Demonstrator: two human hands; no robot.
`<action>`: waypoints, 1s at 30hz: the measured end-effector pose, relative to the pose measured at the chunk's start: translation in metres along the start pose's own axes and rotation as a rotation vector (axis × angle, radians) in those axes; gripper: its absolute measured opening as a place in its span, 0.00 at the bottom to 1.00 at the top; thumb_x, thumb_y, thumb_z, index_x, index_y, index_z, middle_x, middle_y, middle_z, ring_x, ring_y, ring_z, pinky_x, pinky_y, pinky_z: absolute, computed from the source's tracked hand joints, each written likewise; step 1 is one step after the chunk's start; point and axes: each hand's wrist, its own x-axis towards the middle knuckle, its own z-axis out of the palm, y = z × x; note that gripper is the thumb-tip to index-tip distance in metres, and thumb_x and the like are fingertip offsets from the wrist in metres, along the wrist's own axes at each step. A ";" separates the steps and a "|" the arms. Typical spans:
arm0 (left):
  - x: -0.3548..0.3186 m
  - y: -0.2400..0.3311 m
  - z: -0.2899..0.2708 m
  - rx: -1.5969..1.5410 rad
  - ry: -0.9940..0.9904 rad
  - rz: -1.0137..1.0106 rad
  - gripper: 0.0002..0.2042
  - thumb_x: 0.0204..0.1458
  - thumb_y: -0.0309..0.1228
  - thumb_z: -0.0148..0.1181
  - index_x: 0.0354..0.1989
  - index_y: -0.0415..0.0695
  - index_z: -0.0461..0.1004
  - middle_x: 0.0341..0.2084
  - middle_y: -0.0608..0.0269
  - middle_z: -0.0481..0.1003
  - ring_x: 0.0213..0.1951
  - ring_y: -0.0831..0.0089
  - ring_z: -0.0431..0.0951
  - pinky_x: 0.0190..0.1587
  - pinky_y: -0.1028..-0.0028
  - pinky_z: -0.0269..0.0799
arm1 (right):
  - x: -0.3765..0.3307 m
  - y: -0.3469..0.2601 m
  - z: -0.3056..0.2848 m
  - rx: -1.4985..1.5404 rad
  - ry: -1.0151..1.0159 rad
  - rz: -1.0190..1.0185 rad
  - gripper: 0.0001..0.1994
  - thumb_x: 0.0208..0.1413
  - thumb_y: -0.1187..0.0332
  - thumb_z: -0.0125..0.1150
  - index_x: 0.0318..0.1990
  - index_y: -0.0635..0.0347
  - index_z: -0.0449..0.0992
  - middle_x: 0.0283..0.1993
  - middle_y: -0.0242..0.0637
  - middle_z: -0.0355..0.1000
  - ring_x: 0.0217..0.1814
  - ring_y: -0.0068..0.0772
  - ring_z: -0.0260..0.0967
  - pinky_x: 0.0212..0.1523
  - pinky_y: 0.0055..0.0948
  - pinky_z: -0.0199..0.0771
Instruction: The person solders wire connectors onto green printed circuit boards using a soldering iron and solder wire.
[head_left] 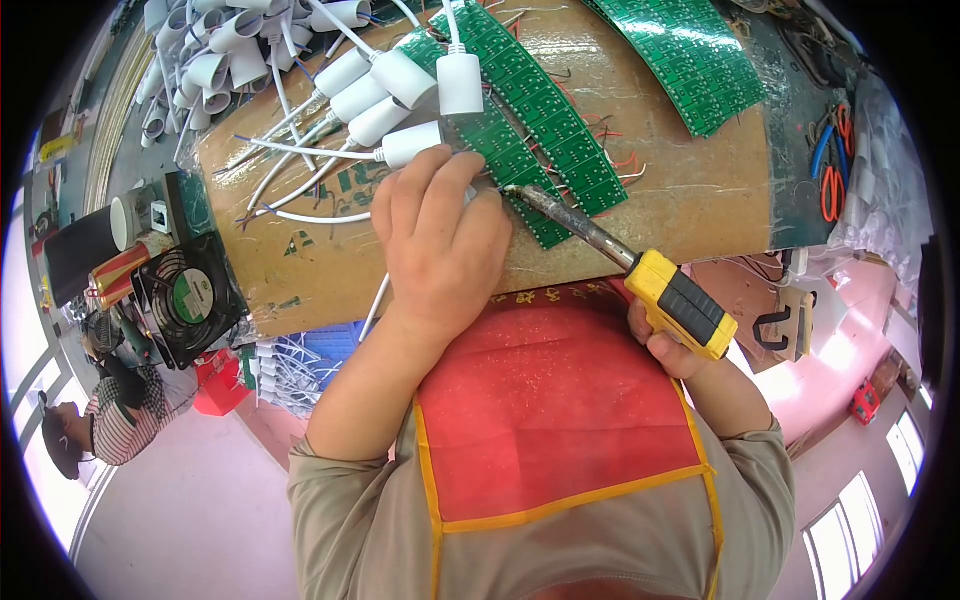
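My left hand (445,235) is closed, its back facing up, over a white corded socket that is mostly hidden under the fingers. A white cord (320,217) runs in beneath that hand. Just past its fingertips lies a white cylindrical socket (411,144), one of several on the cardboard. In my right hand (668,342) is a yellow and black soldering iron (683,305), gripped by the handle. Its metal tip rests at or just above the near-left corner of a green circuit board panel (510,150), beside my left fingers. Exact contact there cannot be made out.
Cardboard (690,200) covers the bench. Another stack of green board panels (690,60) lies at the far right, near orange-handled tools (832,192). A heap of white sockets (215,70) fills the far left. A black fan (188,298) stands left; another person (115,420) sits beyond.
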 end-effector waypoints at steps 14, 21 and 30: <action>-0.001 -0.002 0.004 0.003 0.035 0.019 0.08 0.41 0.24 0.67 0.32 0.43 0.78 0.48 0.57 0.79 0.53 0.55 0.77 0.54 0.57 0.68 | -0.013 0.008 -0.003 0.088 0.030 0.044 0.18 0.60 0.50 0.66 0.30 0.56 0.75 0.31 0.35 0.72 0.33 0.44 0.70 0.36 0.38 0.69; -0.001 -0.002 0.005 0.003 0.035 0.019 0.08 0.42 0.24 0.67 0.32 0.43 0.78 0.48 0.56 0.79 0.53 0.55 0.77 0.55 0.56 0.68 | -0.015 0.008 -0.004 0.178 0.087 0.145 0.15 0.60 0.54 0.70 0.36 0.56 0.77 0.28 0.32 0.72 0.30 0.38 0.71 0.34 0.36 0.70; 0.000 -0.003 0.001 -0.002 0.021 0.009 0.09 0.44 0.25 0.68 0.35 0.44 0.79 0.51 0.55 0.78 0.54 0.54 0.77 0.56 0.56 0.68 | -0.011 0.007 -0.006 0.223 0.065 0.117 0.16 0.60 0.55 0.71 0.39 0.59 0.76 0.29 0.32 0.71 0.30 0.33 0.71 0.33 0.32 0.70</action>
